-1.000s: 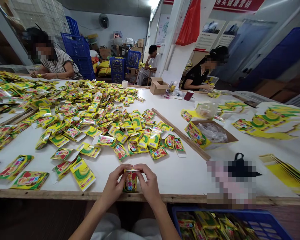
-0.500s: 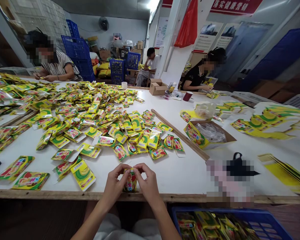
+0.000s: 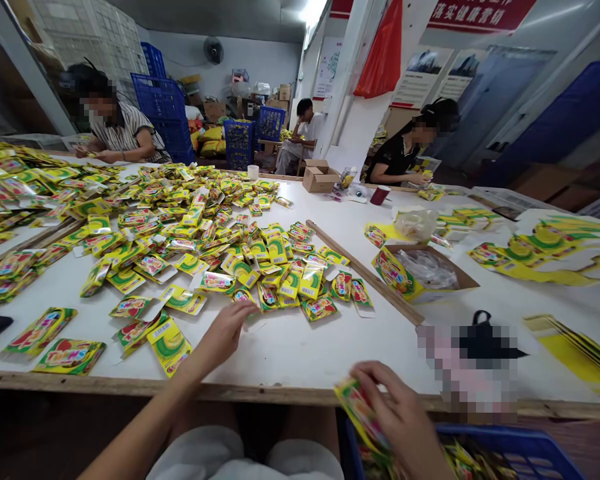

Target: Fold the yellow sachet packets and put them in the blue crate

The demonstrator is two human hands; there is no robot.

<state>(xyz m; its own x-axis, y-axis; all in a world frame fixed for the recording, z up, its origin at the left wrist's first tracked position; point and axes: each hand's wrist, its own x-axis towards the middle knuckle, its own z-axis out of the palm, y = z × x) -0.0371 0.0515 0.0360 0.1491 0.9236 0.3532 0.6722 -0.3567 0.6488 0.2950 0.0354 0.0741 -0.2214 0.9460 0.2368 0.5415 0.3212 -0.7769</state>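
Note:
My right hand [image 3: 397, 413] is closed on a small yellow-green printed candy box [image 3: 363, 417], held tilted over the near side of the blue crate [image 3: 520, 443]. The box is slightly blurred. At the near edge of the heap, my left hand [image 3: 227, 330] has its fingers bent together over another small candy box [image 3: 243, 295], most of which they hide. Several similar boxes [image 3: 285, 280] lie heaped just beyond it, some with white flaps sticking out. A box with a melon picture [image 3: 169, 347] rests left of my left forearm.
A wooden strip [image 3: 365, 270] crosses the white table [image 3: 300, 353]. Right of it stand an open carton holding clear plastic [image 3: 425, 270], flat yellow card sheets [image 3: 575, 347] and a dark red cup [image 3: 380, 195]. Three people sit farther back: left [image 3: 130, 137], middle [image 3: 305, 133] and right [image 3: 395, 160].
My hands have parted from the box they both held at the table edge. The right has carried it right, over the crate; the left has moved forward to the heap.

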